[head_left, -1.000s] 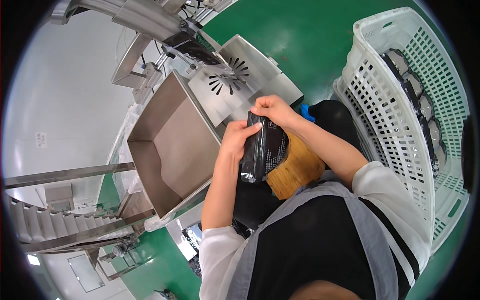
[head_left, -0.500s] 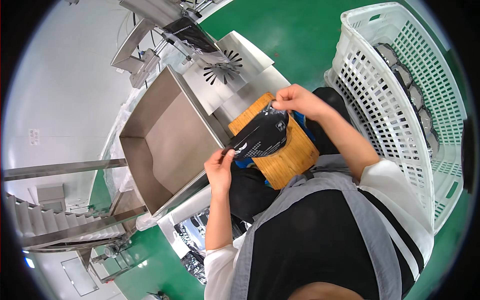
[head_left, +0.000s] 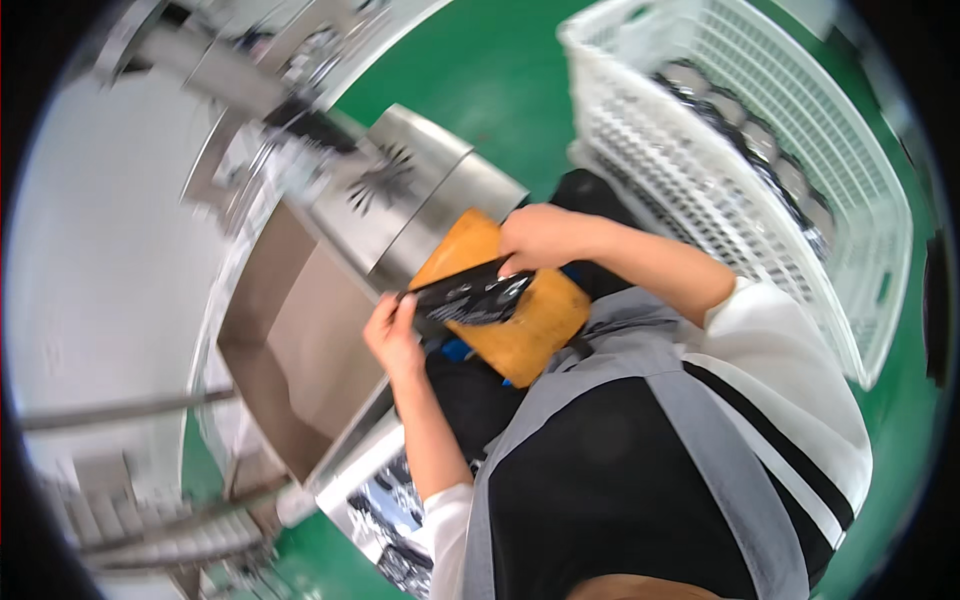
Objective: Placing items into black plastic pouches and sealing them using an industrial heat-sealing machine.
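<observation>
Left hand (head_left: 393, 337) and right hand (head_left: 545, 238) grip black pouch (head_left: 472, 300) at opposite ends, over wooden board (head_left: 545, 325). White crate (head_left: 640, 145), right: holds row of grey-and-black packs (head_left: 757, 142). Metal tray (head_left: 325, 335), left.

Over on the right, a white perforated crate (head_left: 640, 130) stands on the green floor (head_left: 480, 90). A deep steel bin (head_left: 320, 350) sits beside a slotted metal plate (head_left: 350, 222), near the pale wall (head_left: 110, 230).

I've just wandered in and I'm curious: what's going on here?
A person holds a black pouch between the left hand and right hand, above a wooden board. A deep metal tray is on the left; on the right, a white crate holds several packs.
</observation>
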### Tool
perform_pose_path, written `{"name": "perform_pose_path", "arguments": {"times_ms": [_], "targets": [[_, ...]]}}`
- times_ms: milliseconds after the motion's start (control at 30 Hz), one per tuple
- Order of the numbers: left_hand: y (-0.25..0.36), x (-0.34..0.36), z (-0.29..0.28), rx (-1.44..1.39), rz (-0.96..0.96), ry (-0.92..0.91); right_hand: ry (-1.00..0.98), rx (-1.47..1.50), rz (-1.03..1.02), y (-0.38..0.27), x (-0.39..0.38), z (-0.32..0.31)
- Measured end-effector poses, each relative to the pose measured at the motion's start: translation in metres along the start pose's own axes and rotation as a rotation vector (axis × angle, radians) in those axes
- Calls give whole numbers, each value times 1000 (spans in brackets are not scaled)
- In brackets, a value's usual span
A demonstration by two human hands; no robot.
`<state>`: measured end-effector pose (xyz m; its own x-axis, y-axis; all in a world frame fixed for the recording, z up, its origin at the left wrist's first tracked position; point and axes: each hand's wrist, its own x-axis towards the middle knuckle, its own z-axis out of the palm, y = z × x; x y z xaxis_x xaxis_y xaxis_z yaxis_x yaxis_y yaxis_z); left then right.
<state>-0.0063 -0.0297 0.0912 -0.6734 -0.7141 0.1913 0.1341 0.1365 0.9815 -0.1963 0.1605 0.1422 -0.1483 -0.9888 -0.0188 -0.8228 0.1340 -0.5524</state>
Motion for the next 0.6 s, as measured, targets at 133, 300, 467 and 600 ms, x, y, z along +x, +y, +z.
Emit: {"name": "perform_pose_path", "arguments": {"times_ms": [133, 300, 467, 600], "targets": [[-1, 2, 10, -25, 10, -31, 151, -93, 34, -17, -39, 2], [47, 42, 34, -162, -50, -5, 377, -145, -46, -65, -50, -58], [113, 90, 104, -515, 119, -453, 724, 226, 8, -101, -86, -193], [143, 55, 185, -706, 101, -771, 905, 636, -187, -132, -117, -268]]}}
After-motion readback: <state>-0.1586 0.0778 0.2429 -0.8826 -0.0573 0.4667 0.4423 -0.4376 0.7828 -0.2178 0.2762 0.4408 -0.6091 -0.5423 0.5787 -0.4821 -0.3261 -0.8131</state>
